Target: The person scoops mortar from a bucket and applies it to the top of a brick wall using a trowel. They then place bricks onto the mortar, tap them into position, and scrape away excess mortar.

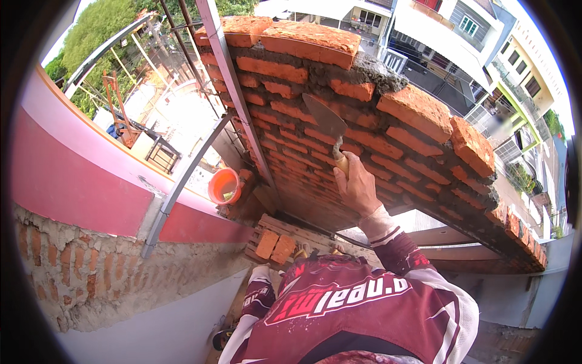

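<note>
Trowel [326, 118] is raised in the head view, at the middle of the scene, its grey, tapering blade set against the face of a red brick wall [288, 110] and pointing to the far left; I cannot tell whether blade and wall touch. Smears of mortar cling where the blade meets the handle. The right hand [357, 185] is curled around the tan handle, fingers closed on it, with a pale cuff at the wrist. The left arm hangs at the near left in a dark red sleeve [257, 298]; its hand is hidden past the cuff, so I cannot tell whether it is spread or pressed together.

Along the wall's far edge lie top bricks, a long one [310, 42] toward the left and another [418, 112] toward the right, with a lump of grey mortar [381, 73] between them. A straight upright bar [230, 79] crosses the wall's left part. Left of the wall's foot stands an orange bucket [220, 185], with some material inside. Nearer, two loose bricks [267, 244] lie side by side on wooden boards. A pink curved wall [85, 176] fills the left, above rough brickwork [91, 273].
</note>
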Available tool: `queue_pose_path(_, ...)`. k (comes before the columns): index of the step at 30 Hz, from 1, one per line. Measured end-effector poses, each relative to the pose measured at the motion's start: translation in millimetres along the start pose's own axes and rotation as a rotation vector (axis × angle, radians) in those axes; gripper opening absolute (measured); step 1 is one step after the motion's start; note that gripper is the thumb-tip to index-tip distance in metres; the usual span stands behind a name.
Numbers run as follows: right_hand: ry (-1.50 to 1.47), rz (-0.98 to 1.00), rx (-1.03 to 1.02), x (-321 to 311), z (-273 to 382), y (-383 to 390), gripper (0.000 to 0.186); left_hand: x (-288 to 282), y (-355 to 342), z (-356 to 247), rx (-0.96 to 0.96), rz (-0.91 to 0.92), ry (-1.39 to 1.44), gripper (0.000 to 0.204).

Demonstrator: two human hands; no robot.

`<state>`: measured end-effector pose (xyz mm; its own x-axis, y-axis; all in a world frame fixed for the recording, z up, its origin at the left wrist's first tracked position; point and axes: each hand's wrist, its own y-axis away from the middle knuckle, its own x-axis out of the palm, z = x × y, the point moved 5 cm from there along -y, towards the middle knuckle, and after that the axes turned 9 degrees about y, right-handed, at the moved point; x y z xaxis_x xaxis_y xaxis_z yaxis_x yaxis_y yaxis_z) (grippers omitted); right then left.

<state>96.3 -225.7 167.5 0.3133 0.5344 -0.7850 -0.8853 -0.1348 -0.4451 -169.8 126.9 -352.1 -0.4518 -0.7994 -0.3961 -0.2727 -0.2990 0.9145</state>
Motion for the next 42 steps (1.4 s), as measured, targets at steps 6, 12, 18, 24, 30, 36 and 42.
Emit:
queue_pose_path(6,-0.14,-0.049,0.065,13,2,-40,0.042,-3,-24,-2,0.109,0.004,-0.092,0.052)
queue_pose_path(12,-0.156,0.048,0.18,36,-18,-35,0.041,-12,-7,3,0.206,-0.037,-0.329,0.057)
queue_pose_path(18,-0.045,0.04,0.2,51,-48,-12,0.042,-30,-1,-7,0.328,-0.041,-0.494,0.061)
queue_pose_path(24,0.112,-0.017,0.205,35,-40,36,0.045,-43,-3,0,0.222,0.006,-0.394,0.069)
queue_pose_path(30,0.11,-0.042,0.24,13,-19,7,0.045,-42,40,-10,0.332,0.046,-0.496,0.072)
queue_pose_path(36,-0.006,-0.205,0.282,-5,-40,32,0.042,-69,64,-41,0.35,0.002,-0.371,0.054)
queue_pose_path(42,-0.036,-0.095,0.175,20,-6,32,0.045,-68,52,-56,0.482,-0.012,-0.661,0.054)
